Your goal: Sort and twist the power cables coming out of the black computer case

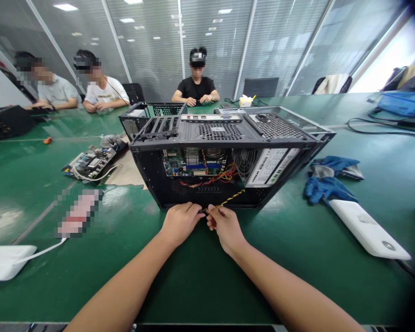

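A black computer case (pixel 148 180) stands on the green table with its open side facing me. Inside are a green motherboard (pixel 174 165), a power supply (pixel 268 168) and bundled coloured wires (pixel 224 174). A twisted yellow and black cable (pixel 233 197) runs from the case down to my right hand (pixel 224 226), whose fingers are pinched on it near its end. My left hand (pixel 181 221) is closed beside it at the case's lower front edge, with its fingertips on a small dark piece that is too small to name. The two hands nearly touch.
Left on the green table (pixel 124 263) lie a loose circuit board (pixel 91 162), a blurred pink item (pixel 79 214) and a white device (pixel 8 263). On the right are blue gloves (pixel 327 182) and a white power bank (pixel 370 228). Another case frame (pixel 173 108) stands behind; three people sit beyond.
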`<state>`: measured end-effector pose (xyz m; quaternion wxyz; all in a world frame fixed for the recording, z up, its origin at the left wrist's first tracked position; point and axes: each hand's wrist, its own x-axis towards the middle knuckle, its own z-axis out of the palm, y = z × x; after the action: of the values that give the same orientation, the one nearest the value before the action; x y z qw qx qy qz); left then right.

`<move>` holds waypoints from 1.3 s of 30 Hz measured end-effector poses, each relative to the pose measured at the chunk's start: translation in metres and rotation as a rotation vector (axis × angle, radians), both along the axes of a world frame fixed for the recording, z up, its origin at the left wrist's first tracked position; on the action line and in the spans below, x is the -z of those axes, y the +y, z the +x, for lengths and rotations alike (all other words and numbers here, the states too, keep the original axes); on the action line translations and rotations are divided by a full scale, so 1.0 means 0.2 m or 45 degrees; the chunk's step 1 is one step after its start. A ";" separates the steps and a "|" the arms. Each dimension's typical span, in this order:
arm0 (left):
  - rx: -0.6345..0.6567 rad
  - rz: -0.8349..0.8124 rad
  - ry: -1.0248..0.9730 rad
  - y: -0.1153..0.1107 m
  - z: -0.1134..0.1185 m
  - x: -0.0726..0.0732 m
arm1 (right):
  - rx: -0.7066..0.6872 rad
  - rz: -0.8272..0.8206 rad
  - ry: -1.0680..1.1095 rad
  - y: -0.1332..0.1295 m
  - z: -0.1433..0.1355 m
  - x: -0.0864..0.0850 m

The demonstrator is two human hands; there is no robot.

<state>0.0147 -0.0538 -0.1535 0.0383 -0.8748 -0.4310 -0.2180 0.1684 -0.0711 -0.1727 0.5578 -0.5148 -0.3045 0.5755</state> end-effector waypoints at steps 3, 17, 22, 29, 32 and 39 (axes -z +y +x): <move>-0.011 -0.019 -0.003 0.00 0.00 0.00 | -0.004 0.009 -0.010 0.01 0.00 -0.01; -0.018 -0.071 -0.010 0.01 0.00 0.00 | 0.001 0.076 -0.066 0.02 -0.01 0.00; -0.004 -0.041 -0.068 0.01 0.00 0.01 | 0.004 0.088 -0.017 0.02 -0.01 0.02; -0.006 -0.079 -0.146 0.01 0.00 0.02 | -0.009 0.086 0.057 0.01 -0.01 0.02; -0.016 -0.106 -0.202 0.01 0.00 0.03 | -0.024 0.073 0.129 0.02 -0.01 0.00; -0.004 -0.162 -0.307 0.01 -0.01 0.02 | -0.180 0.066 0.283 0.05 0.02 -0.04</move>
<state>0.0134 -0.0525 -0.1572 -0.0688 -0.8423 -0.4466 -0.2938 0.1714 -0.0609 -0.1646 0.5592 -0.4108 -0.2909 0.6587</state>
